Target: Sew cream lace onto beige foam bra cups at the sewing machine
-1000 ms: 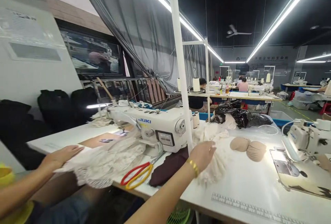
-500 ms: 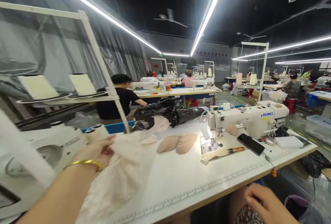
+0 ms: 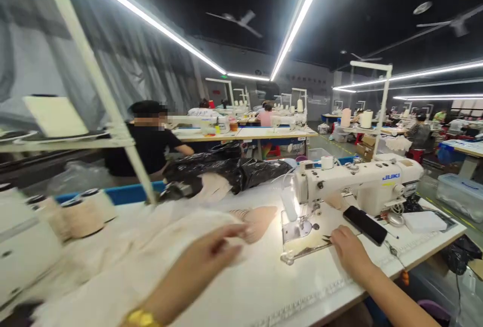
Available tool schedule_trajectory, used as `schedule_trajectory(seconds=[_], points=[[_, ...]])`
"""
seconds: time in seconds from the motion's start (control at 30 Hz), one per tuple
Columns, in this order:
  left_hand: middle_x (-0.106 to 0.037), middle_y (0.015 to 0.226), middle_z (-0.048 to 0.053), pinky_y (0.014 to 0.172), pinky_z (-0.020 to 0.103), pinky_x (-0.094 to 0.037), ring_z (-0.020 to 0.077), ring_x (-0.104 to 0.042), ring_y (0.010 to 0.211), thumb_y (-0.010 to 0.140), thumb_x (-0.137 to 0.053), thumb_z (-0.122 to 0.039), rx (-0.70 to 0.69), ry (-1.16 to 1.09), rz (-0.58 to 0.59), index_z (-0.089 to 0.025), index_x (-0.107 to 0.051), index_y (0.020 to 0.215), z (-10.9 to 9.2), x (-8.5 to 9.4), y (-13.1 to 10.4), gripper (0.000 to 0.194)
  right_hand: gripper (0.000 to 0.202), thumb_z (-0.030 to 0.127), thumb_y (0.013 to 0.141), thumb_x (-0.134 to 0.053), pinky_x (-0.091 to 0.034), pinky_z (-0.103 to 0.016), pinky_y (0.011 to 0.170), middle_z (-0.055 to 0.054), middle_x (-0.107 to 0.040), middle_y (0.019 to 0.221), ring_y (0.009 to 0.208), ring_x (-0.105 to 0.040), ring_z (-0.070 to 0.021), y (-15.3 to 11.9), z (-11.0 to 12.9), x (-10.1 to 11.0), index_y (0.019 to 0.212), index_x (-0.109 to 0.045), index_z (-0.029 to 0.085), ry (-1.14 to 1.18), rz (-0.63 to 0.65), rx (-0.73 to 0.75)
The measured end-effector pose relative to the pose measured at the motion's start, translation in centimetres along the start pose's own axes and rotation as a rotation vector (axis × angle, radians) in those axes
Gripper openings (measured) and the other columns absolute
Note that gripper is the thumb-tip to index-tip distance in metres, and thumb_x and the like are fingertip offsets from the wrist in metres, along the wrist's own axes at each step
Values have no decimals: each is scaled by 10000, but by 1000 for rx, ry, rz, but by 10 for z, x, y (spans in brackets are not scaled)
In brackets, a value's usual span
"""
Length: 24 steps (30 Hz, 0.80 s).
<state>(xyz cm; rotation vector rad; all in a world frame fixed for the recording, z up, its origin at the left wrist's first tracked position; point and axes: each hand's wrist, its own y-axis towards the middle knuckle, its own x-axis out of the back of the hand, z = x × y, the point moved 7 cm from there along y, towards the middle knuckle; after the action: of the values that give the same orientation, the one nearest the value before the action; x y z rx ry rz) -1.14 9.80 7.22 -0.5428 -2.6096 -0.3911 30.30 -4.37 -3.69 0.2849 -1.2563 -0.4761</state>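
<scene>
Reaching over the white table (image 3: pixel 264 276), my left hand (image 3: pixel 213 254) has its thumb and fingers apart with nothing between them, its fingertips near the stacked beige pads (image 3: pixel 260 221). Pale cloth (image 3: pixel 124 261) lies spread to the left, partly behind that hand. My right hand (image 3: pixel 349 249) is closed on the snips, whose dark tips (image 3: pixel 326 238) stick out to its left, over the machine bed. The white sewing machine (image 3: pixel 354 181) has its lamp lit above the needle plate (image 3: pixel 296 230).
A black phone (image 3: pixel 365 225) and a white box (image 3: pixel 424 220) lie right of my right hand. Thread cones (image 3: pixel 81 216) stand at the left. Behind the table are black plastic bags (image 3: pixel 226 166) and a person in black (image 3: pixel 145 141).
My left hand has let go of the pale cloth and moved right; the cloth is now spread wider. My right hand has come up from below the table edge and taken the snips.
</scene>
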Motion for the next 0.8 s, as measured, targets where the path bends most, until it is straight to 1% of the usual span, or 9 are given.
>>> schedule_trajectory(seconds=[0.07, 0.13, 0.2, 0.27, 0.37, 0.47, 0.63, 0.73, 0.8], points=[[-778, 979, 37, 692, 326, -497, 215, -590, 680, 653, -767, -363, 22, -29, 165, -273, -796, 1060, 9, -57, -18, 418, 293, 200, 1077, -320, -469, -280, 661, -8, -637, 747, 682, -623, -180, -13, 16, 4, 899, -553, 216, 86, 49, 7], [-762, 996, 45, 741, 327, -494, 215, -597, 745, 674, -738, -322, 73, -108, 284, -239, -770, 1156, 16, -98, -29, 491, 258, 284, 1100, -307, -459, -257, 620, 21, -628, 736, 644, -618, -163, -21, 34, 10, 994, -537, 232, 185, 102, 36], [-743, 1049, 49, 756, 322, -489, 212, -602, 800, 674, -738, -283, 102, -199, 367, -225, -740, 1228, 20, -120, -34, 558, 169, 349, 1076, -419, -454, -262, 625, 7, -649, 794, 686, -629, -175, -23, 56, 18, 1062, -547, 239, 274, 118, 110], [-719, 1099, 49, 762, 315, -482, 208, -601, 840, 675, -738, -248, 110, -267, 414, -225, -718, 1265, 20, -128, -37, 591, 148, 340, 1052, -480, -435, -277, 638, -16, -654, 816, 721, -626, -194, -22, 77, 24, 1021, -578, 234, 237, 71, 234], [-688, 1100, 53, 794, 321, -477, 217, -601, 903, 685, -736, -228, 110, -316, 438, -219, -702, 1284, 19, -127, -38, 600, 173, 267, 1038, -493, -389, -295, 645, -36, -652, 797, 713, -606, -204, -19, 100, 19, 916, -607, 223, 36, -18, 394], [-662, 1030, 49, 806, 334, -480, 216, -594, 889, 700, -745, -238, 107, -308, 443, -211, -696, 1294, 21, -128, -40, 597, 192, 198, 1024, -483, -364, -305, 649, -29, -645, 765, 690, -580, -198, -16, 112, 6, 895, -621, 230, -108, -69, 439], [-674, 1082, 63, 740, 310, -481, 176, -571, 800, 692, -724, -229, 71, -291, 471, -201, -683, 1316, 18, -137, -43, 626, 262, 106, 1000, -438, -342, -313, 634, -23, -610, 704, 650, -559, -193, -19, 129, 2, 840, -605, 228, -129, -123, 488], [-736, 1096, 44, 671, 282, -471, 147, -528, 700, 674, -698, -197, 26, -179, 454, -240, -614, 1397, 8, -105, -43, 730, 257, 171, 1029, -450, -331, -310, 610, -20, -616, 693, 613, -574, -189, -23, 110, 10, 821, -591, 226, -119, -127, 417], [-760, 1063, 32, 640, 283, -485, 163, -540, 682, 712, -685, -241, 5, -36, 351, -256, -624, 1376, 2, -56, -39, 667, 254, 247, 1044, -452, -337, -310, 593, -27, -637, 709, 609, -598, -198, -27, 77, 17, 838, -599, 224, -125, -106, 332]])
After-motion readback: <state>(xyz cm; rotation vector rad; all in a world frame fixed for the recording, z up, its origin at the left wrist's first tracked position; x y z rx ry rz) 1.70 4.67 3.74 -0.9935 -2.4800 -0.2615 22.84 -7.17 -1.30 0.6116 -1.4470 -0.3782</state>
